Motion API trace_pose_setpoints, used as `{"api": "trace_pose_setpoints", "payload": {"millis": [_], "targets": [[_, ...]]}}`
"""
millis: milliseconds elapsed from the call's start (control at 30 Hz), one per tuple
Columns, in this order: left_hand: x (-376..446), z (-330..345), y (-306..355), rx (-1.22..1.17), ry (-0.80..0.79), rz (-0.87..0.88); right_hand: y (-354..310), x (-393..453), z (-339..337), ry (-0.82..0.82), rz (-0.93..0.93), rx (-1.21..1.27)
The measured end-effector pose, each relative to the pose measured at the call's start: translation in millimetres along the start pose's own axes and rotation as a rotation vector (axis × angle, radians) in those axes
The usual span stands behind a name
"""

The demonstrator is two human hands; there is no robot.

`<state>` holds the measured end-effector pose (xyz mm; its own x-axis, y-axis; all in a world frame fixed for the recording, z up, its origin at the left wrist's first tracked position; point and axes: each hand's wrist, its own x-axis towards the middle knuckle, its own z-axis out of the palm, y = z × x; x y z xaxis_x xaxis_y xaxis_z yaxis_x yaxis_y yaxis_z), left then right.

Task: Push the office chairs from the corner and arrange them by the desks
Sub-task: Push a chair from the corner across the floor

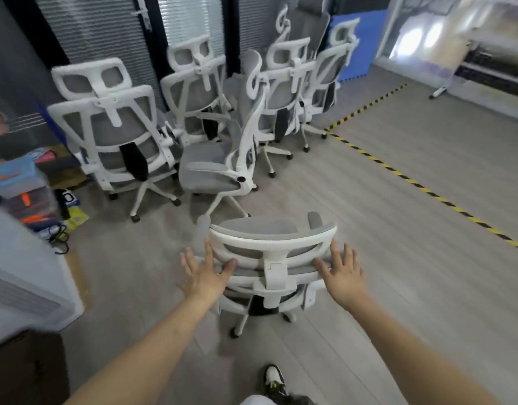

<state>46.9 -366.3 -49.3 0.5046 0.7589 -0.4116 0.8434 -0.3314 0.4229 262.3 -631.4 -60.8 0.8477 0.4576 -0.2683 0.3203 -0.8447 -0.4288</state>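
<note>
A white-framed office chair with grey mesh stands right in front of me, its back toward me. My left hand has its fingers spread at the left end of the chair's headrest frame. My right hand is spread the same way at the right end; both thumbs reach toward the frame. Whether the palms touch the chair I cannot tell. Several more white and grey chairs crowd the corner ahead, against the blinds.
Plastic drawers and cables lie on the floor at left, beside a white cabinet. Yellow-black tape runs across the wooden floor at right. A blue foam mat leans on the far wall. My shoe shows below.
</note>
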Motion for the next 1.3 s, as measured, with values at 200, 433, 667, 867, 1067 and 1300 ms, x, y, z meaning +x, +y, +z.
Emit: {"api": "trace_pose_setpoints", "payload": {"millis": [200, 433, 667, 867, 1067, 1300], "targets": [[3.5, 24.2, 56.0, 0.092, -0.147, 0.155, 51.5, -39.4, -28.0, 0.019, 0.189, 0.002], [-12.5, 62.2, 142.2, 0.244, -0.255, 0.243, 114.7, -51.8, -70.9, 0.05, 0.353, 0.097], [-20.0, 119.9, 224.0, 0.302, -0.277, 0.341, 192.8, -52.8, -95.6, 0.138, 0.459, 0.167], [-23.9, 165.5, 315.4, 0.322, -0.295, 0.397, 264.2, -39.5, -129.8, 0.207, 0.528, 0.228], [-44.9, 212.5, 415.3, 0.35, -0.357, 0.442, 342.1, -28.6, -181.1, 0.209, 0.585, 0.27], [-68.0, 277.0, 530.4, 0.417, -0.395, 0.483, 438.2, -11.5, -242.7, 0.152, 0.681, 0.132]]}}
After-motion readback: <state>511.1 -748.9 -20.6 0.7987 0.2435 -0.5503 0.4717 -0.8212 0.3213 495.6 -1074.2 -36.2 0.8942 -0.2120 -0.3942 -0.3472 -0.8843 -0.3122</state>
